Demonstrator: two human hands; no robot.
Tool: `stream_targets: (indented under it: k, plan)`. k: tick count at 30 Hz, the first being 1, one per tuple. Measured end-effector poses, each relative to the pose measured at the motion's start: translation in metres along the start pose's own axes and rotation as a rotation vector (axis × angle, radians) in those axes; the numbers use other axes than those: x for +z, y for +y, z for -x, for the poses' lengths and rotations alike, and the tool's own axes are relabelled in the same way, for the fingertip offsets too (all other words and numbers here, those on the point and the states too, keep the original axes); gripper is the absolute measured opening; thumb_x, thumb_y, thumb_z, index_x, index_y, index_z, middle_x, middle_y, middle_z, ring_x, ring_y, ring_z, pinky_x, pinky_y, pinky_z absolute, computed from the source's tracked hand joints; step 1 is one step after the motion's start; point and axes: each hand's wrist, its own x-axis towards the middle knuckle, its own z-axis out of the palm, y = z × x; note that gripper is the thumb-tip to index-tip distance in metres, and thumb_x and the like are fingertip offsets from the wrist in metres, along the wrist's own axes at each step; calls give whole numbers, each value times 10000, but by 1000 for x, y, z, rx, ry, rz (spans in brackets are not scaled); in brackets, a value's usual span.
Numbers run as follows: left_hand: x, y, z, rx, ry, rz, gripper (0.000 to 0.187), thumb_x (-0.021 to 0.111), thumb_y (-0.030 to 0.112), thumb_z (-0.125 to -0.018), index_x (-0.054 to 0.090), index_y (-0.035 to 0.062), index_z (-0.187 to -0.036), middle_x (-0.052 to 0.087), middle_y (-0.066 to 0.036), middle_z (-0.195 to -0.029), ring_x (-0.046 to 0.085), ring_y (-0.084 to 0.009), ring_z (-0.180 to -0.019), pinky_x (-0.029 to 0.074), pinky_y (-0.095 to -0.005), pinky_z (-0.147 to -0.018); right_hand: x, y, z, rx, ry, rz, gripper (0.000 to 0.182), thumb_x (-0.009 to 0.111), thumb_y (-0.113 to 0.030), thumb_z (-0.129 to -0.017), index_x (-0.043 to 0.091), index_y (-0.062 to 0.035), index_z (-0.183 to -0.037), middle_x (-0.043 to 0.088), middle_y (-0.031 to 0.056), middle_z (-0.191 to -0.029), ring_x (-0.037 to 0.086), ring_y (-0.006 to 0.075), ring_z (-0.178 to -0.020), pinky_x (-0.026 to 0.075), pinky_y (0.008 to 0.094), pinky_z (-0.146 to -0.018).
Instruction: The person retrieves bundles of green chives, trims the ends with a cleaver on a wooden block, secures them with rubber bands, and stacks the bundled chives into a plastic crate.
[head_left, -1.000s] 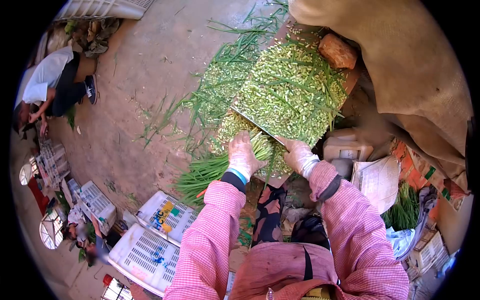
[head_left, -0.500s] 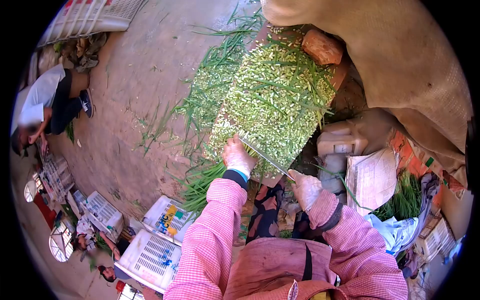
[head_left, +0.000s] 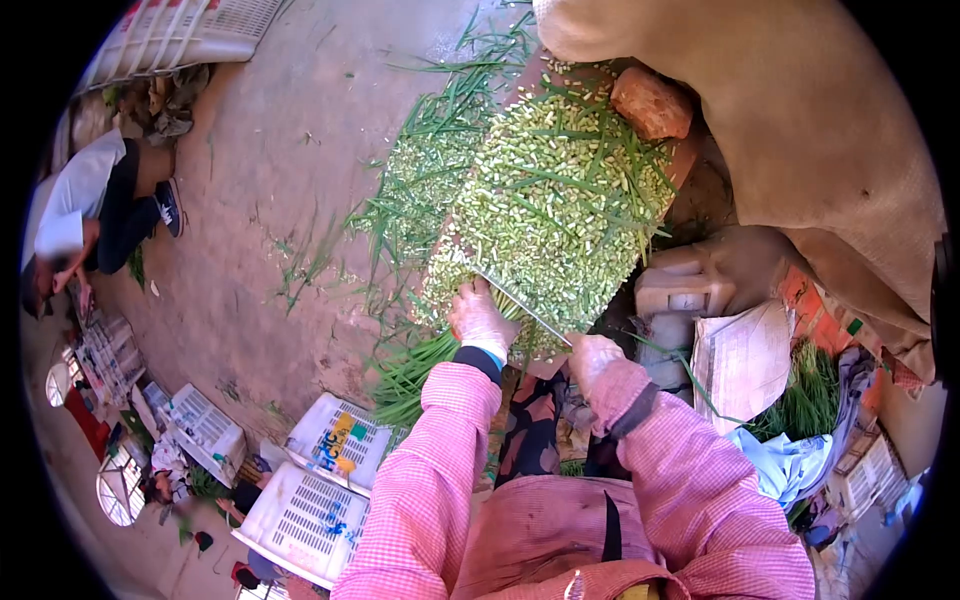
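My left hand (head_left: pixel 481 318), in a thin clear glove, is closed around a bunch of long green garlic-chive-like stalks (head_left: pixel 412 382), whose leafy ends trail down to the left. Just right of its fingers lies the blade of a long knife (head_left: pixel 528 306), slanting across the stalks' cut ends. The handle is inside my gloved right hand (head_left: pixel 594 362), mostly hidden by the fingers. Beyond both hands, a thick layer of chopped pale-green pieces (head_left: pixel 550 215) covers a board (head_left: pixel 684 165). Loose green blades lie on top of the pieces.
A reddish block (head_left: pixel 651 103) rests at the board's far right corner. Brown sacking (head_left: pixel 830 120) hangs at upper right. More cuttings (head_left: pixel 425 165) litter the floor left of the board. White crates (head_left: pixel 305 515) stand at lower left; a crouching person (head_left: pixel 95 200) is farther left. Cardboard (head_left: pixel 740 365) lies right.
My right hand has shifted a little left and up with the knife, nearer my left hand. The left hand keeps its hold on the stalks, almost in place.
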Motion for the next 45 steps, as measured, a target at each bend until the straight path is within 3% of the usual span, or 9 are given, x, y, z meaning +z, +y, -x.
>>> stream_targets:
  k: [15, 21, 26, 32, 34, 36, 40, 43, 45]
  plan:
    - [-19, -97, 104, 431, 454, 582, 808, 767, 201, -498, 383, 48, -1192, 472, -158, -1124, 447, -338, -1049, 369, -400, -918, -27, 42, 40, -144, 487, -144, 610, 626, -237, -763, 364, -35, -1276, 591, 211, -974, 581, 335, -901, 470, 394, -762]
    - [-107, -65, 267, 837, 753, 614, 680, 739, 187, -530, 438, 71, -1128, 496, -136, -1102, 512, -327, -980, 393, -438, -885, 17, 50, 157, -116, -1070, -1380, 794, 419, -639, -768, 355, 21, -1204, 452, 257, -1208, 490, 356, -1084, 418, 488, -909]
    - [-83, -44, 403, 1099, 833, 39, 696, 717, 259, -576, 405, 51, -1163, 436, -159, -1203, 420, -325, -1140, 296, -472, -982, 49, -4, 221, -132, -1431, -1544, 574, 541, -517, -797, 525, -39, -1114, 619, 146, -984, 629, 248, -808, 530, 390, -733]
    - [-8, -81, 491, 245, -189, 2098, 981, 604, 578, -709, 118, 57, -1383, 247, -210, -1378, 235, -340, -1276, 156, -491, -1044, 44, 8, 304, -356, -1219, -1177, 595, 624, -432, -765, 501, 29, -1120, 611, 186, -999, 630, 251, -849, 519, 377, -777]
    - [-30, -39, 469, 283, 284, 2216, 893, 502, 660, -727, 270, 52, -1339, 376, -201, -1303, 362, -357, -1195, 295, -489, -995, 55, 2, 330, -302, -1222, -1105, 611, 604, -465, -773, 496, 21, -1128, 601, 182, -1028, 629, 247, -846, 517, 371, -781]
    - [-46, -27, 459, 1004, -160, 2620, 822, 489, 664, -728, 389, 54, -1271, 467, -178, -1227, 462, -355, -1101, 419, -470, -909, 55, -9, 369, -366, -905, -986, 639, 541, -539, -789, 511, 6, -1122, 604, 158, -1009, 600, 219, -901, 512, 343, -767]
    - [-7, -72, 432, 773, 355, 2580, 720, 483, 620, -759, 452, 63, -1215, 532, -129, -1167, 516, -325, -1040, 447, -477, -873, -37, -4, 425, -949, 398, -508, 505, 497, -313, -892, 370, -41, -1298, 508, 107, -1184, 498, 177, -1043, 399, 294, -899]
    - [-16, -84, 444, 705, 536, 2678, 587, 491, 518, -788, 494, 80, -1179, 549, -94, -1153, 519, -297, -1039, 423, -463, -897, -35, -21, 504, -1271, 644, -1018, 488, 475, -301, -900, 367, -47, -1303, 460, 138, -1241, 431, 209, -1145, 334, 311, -968]
    - [-19, -90, 446, 554, 649, 2676, 571, 491, 508, -791, 501, 83, -1172, 549, -91, -1157, 518, -290, -1043, 420, -458, -900, 9, -17, 486, -1507, 1229, 71, 539, 515, -260, -845, 331, -77, -1317, 369, 201, -1301, 339, 303, -1224, 293, 433, -999]
